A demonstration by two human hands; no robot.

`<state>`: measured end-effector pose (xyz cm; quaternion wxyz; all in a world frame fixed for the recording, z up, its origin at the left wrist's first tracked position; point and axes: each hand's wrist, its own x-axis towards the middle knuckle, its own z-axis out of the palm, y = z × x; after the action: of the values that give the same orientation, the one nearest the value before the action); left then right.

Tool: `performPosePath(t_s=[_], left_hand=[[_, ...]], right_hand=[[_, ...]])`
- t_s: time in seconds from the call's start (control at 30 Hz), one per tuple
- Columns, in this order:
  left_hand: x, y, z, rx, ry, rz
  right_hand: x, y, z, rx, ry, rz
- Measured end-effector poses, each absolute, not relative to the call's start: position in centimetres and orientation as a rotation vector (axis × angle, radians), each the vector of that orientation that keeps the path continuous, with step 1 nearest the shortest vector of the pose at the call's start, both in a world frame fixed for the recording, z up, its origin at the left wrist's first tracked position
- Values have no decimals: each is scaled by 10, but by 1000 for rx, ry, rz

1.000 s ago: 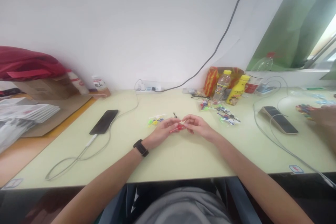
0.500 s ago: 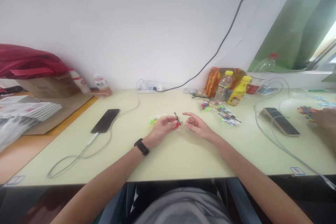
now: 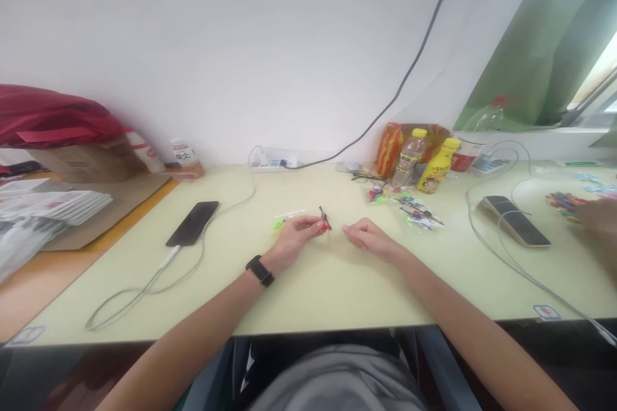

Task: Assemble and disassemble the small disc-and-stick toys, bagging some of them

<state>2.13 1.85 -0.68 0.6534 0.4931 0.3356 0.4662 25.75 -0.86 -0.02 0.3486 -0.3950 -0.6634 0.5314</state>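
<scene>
Between the thumb and fingers of my left hand is a small red and black plastic toy. Its dark, thin part points upward and the red part sits at my fingertips. A short gap to the right, my right hand has its fingers curled in with thumb and forefinger pressed together. Whether something tiny is in that pinch is too small to tell. Behind my left hand lie bright green, yellow and white plastic pieces, partly hidden by the hand.
Clear bags of small coloured parts lie to the right, before a yellow bottle and a clear bottle. A phone with its cable is at left. Another person's hand touches coloured pieces beyond a tilted dark device.
My right hand's fingers have closed from spread to a pinch, beside the toy. My left hand keeps hold of the toy, which has turned slightly.
</scene>
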Motion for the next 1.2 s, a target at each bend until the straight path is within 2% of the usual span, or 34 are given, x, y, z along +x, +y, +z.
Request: performPosePath(t_s=[0.8,1.2], left_hand=[[21,23,-10,1157,889,1152],[21,22,-8,1087,773,1082]], right_hand=[[258,-2,-5,-1086,-1631,1402],[258,-1,-4,-1162,-1588,1339]])
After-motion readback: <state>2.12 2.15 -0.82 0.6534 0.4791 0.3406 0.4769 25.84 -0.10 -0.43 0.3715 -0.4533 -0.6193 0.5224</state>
